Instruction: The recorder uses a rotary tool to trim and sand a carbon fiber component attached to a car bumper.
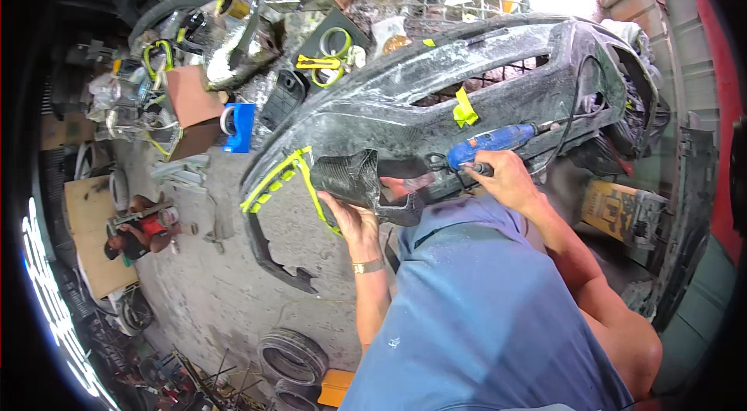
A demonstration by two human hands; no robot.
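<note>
A carbon-fibre piece (346,178) with an opening at its right rests against the dusty dark bumper (373,119); my left hand (350,216) grips its lower left part. Yellow tape (276,178) lines the bumper's left section, and another strip (464,106) sticks near a vent. A blue power tool (486,143) lies on the bumper's right half. Just below it my right hand (502,181) is closed on a small dark cylindrical handpiece (476,168); whether this joins the blue tool is unclear.
A cluttered bench (280,6) with tape rolls, cardboard and a wire grid stands behind. At left, another person (152,232) is low by a wooden board (101,216). Tyres (288,356) lie at the bottom; a box (622,209) stands right, beside a metal wall.
</note>
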